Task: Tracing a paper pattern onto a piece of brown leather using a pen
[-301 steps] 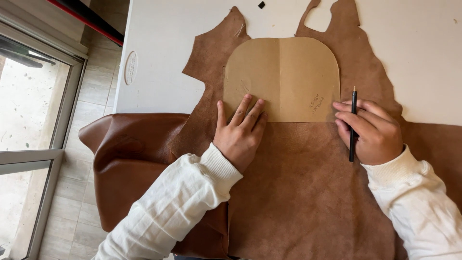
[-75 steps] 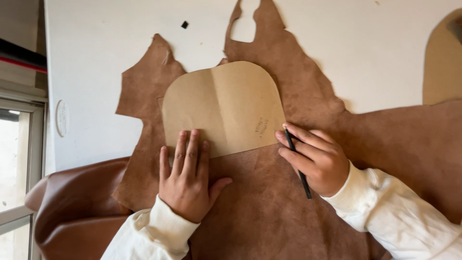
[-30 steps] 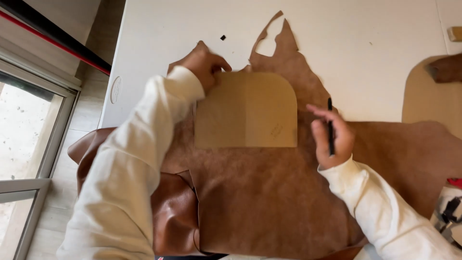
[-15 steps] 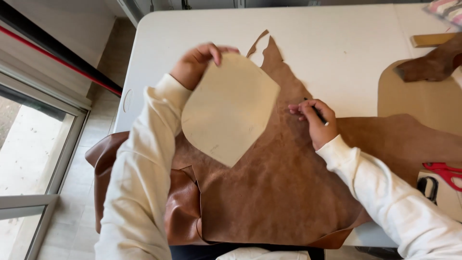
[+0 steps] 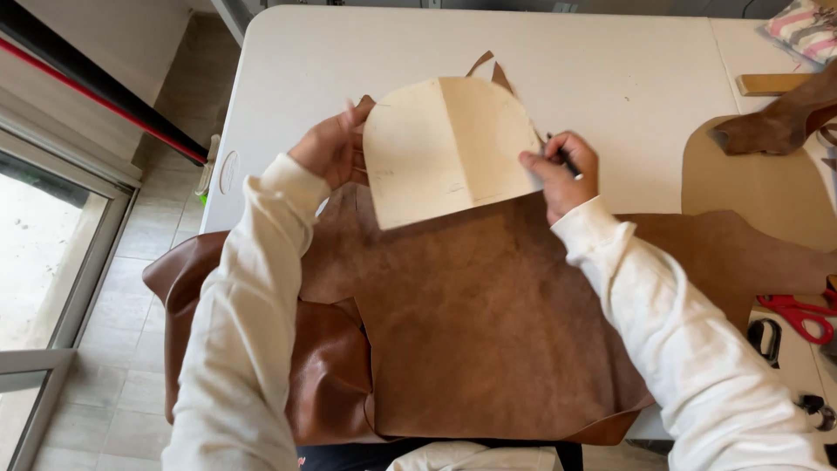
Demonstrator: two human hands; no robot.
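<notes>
- Card template: pale, arched, creased down the middle, held above the upper part of the brown hide. Its lower edge looks lifted off the hide, likely so it can be turned or shifted.
- Left hand pinches the template's left edge, fingers clenched on it.
- Right hand pinches the template's right edge while a black pen stays tucked in the same fingers, so no need to put it down.
- Hide lies flat on the white table, its near-left part draping off the edge.
- Right of the template: second card piece, red scissors.
- Versus 0.5 s ago: the right hand was off the template, on the hide; now both hands grip it, and it sits less skewed.
</notes>
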